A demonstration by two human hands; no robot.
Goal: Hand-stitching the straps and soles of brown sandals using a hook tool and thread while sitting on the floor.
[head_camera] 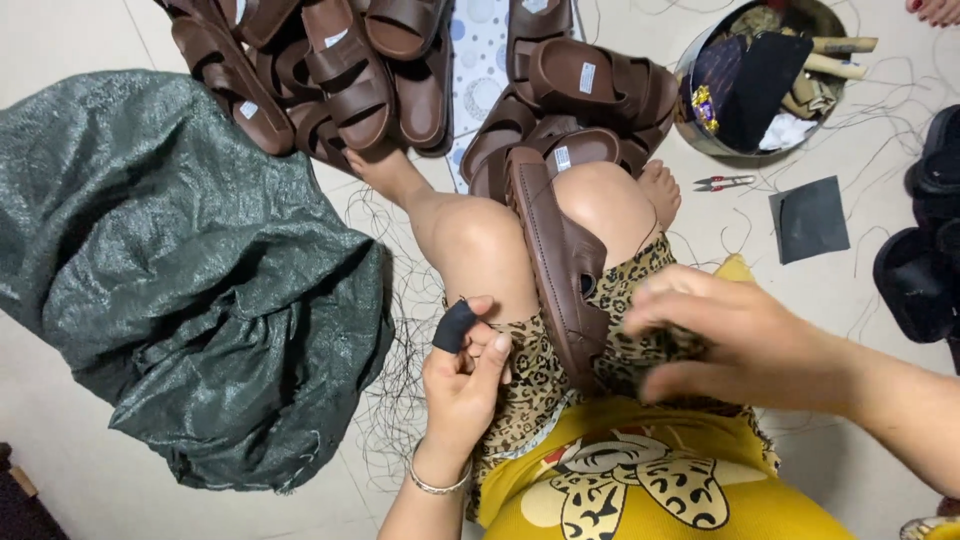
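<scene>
A brown sandal (553, 252) lies upside down between my knees, its heel end toward me. My left hand (463, 385) pinches a small black patch (455, 326) between thumb and fingers, just left of the sandal. My right hand (738, 338) hovers blurred over my lap to the right of the sandal's heel, fingers curled; I cannot make out anything in it.
Several brown sandals (340, 70) are piled on the floor ahead. A large dark green woven sack (180, 270) lies at the left. A round metal bowl (700, 135) of scraps, small snips (722, 182), a black square piece (810, 218) and loose threads lie at the right.
</scene>
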